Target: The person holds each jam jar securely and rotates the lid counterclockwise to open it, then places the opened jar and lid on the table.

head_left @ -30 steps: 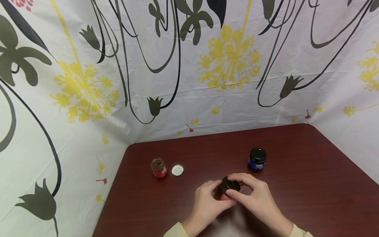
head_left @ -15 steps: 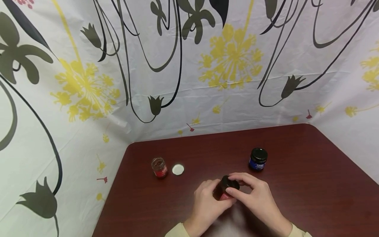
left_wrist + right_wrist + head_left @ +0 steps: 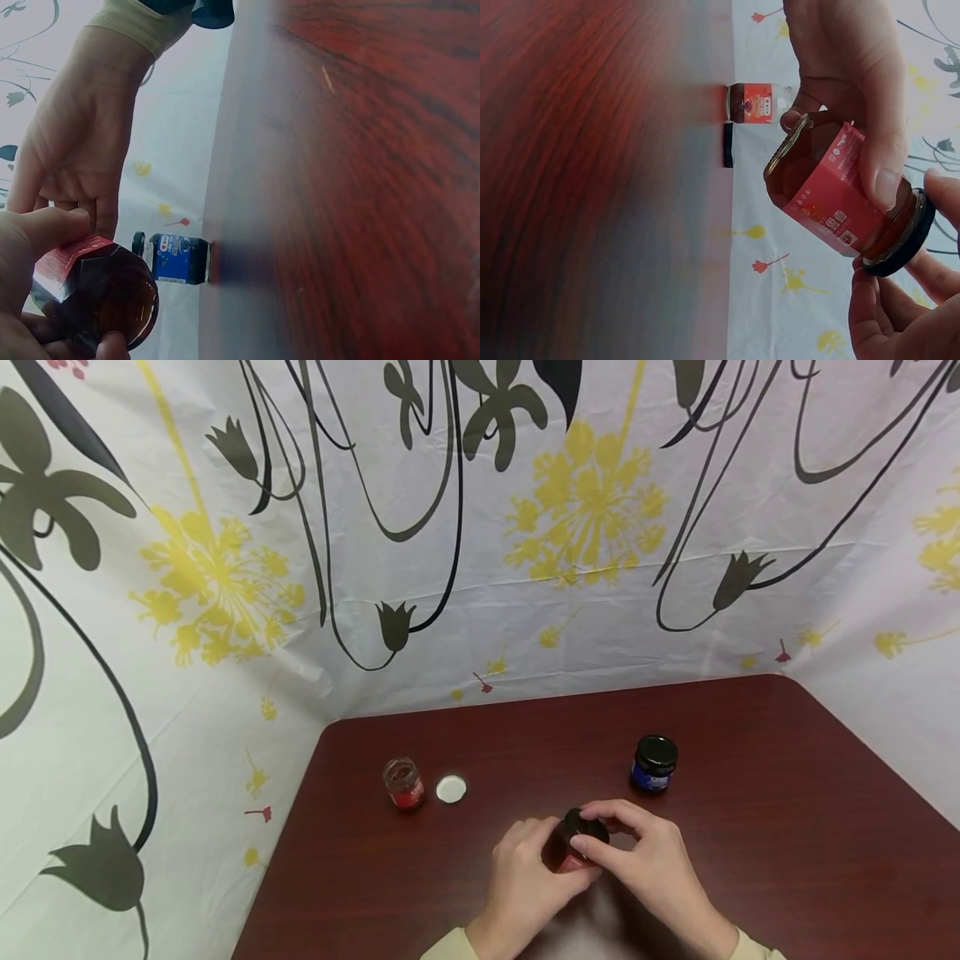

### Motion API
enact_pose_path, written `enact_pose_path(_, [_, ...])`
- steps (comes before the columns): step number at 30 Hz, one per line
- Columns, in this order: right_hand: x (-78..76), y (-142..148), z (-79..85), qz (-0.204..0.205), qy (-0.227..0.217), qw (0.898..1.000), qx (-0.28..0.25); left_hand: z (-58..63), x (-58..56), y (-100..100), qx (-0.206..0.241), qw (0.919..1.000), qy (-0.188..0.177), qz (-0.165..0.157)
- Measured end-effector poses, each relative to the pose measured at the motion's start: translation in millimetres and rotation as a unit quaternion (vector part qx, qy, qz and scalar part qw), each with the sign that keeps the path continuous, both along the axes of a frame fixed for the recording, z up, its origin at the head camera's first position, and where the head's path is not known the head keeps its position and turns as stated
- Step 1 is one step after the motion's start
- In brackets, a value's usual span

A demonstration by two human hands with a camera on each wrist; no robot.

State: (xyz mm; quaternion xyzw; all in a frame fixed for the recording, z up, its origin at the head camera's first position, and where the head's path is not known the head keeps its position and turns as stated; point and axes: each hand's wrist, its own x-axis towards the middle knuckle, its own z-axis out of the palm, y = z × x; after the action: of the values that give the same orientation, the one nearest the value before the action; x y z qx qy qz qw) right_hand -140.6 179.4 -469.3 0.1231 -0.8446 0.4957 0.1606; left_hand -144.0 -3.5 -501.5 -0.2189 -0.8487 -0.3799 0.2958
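Observation:
My left hand (image 3: 527,878) grips a faceted glass jar (image 3: 825,195) with a red label and dark amber contents, held tilted above the table. The fingers and thumb of my right hand (image 3: 654,860) pinch the rim of its black lid (image 3: 901,238), which sits on the jar's mouth. From the left wrist view the jar's round glass base (image 3: 127,307) faces the camera, and the left thumb lies along the red label. In the head view, the hands cover much of the jar.
On the dark red table (image 3: 337,868), an uncovered red-labelled jar (image 3: 404,785) stands at the left beside a loose lid (image 3: 451,789), white side up. A capped, blue-labelled jar (image 3: 654,764) stands behind my right hand. Patterned white cloth (image 3: 465,643) hangs around the table.
Both hands keep hold of the jar and its lid, shifting only slightly. The head view has moved a little.

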Motion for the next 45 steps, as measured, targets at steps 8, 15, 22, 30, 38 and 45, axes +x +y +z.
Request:
enact_pose_path(8, [1.7,0.0,1.3,0.002,-0.017,1.0,-0.008,-0.4,0.5,0.1,0.002,1.0,-0.001,-0.007])
enact_pose_path(15, [2.3,0.7,0.4,0.003,-0.025,1.0,-0.007,0.4,1.0,-0.2,0.003,0.9999,-0.006,-0.014])
enact_pose_path(22, [3.4,1.7,0.9,0.006,-0.019,1.0,-0.004,1.0,1.1,-0.7,0.006,0.9995,-0.014,-0.026])
enact_pose_path(30, [3.4,4.7,-0.6,0.018,-0.015,1.0,0.001,-0.2,1.2,-2.2,0.001,0.9993,-0.016,-0.033])
enact_pose_path(38, [3.7,6.7,-1.4,0.03,-0.006,1.0,0.002,1.5,2.9,-2.8,0.008,0.9972,-0.056,-0.05])
enact_pose_path(45, [4.6,7.9,-1.2,0.036,0.002,0.999,0.012,1.1,3.1,-3.6,0.006,0.996,-0.071,-0.055])
